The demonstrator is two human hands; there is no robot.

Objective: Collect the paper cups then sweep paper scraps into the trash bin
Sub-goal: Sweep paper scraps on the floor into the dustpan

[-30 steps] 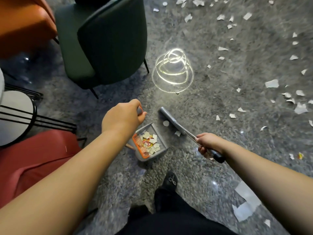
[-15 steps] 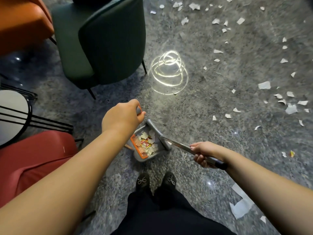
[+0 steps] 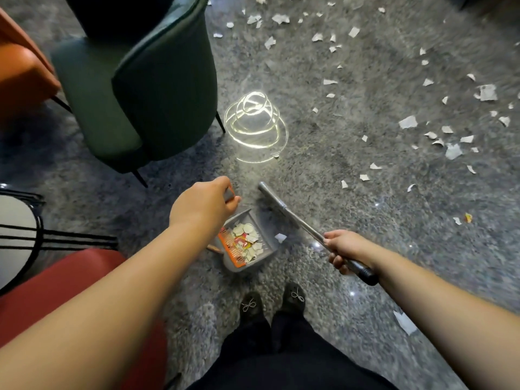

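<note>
A grey dustpan (image 3: 266, 232) with an orange comb edge stands on the grey floor in front of my feet and holds several white and coloured paper scraps (image 3: 247, 242). My left hand (image 3: 204, 204) grips the top of its upright handle. My right hand (image 3: 342, 249) grips the metal broom handle (image 3: 304, 225), whose grey head (image 3: 271, 194) lies just beyond the pan's mouth. Several white scraps (image 3: 408, 122) litter the floor to the right and far ahead. No paper cup or trash bin is in view.
A dark green armchair (image 3: 140, 88) stands ahead on the left, an orange seat (image 3: 22, 66) behind it, a red seat (image 3: 56, 288) and a round white table (image 3: 14, 235) at my left. A bright light reflection (image 3: 254, 128) shines on the floor. A large scrap (image 3: 405, 322) lies by my right arm.
The broom head has swung out from the dustpan's mouth to the floor beyond it. My left hand has kept its hold on the dustpan handle. The view has shifted slightly.
</note>
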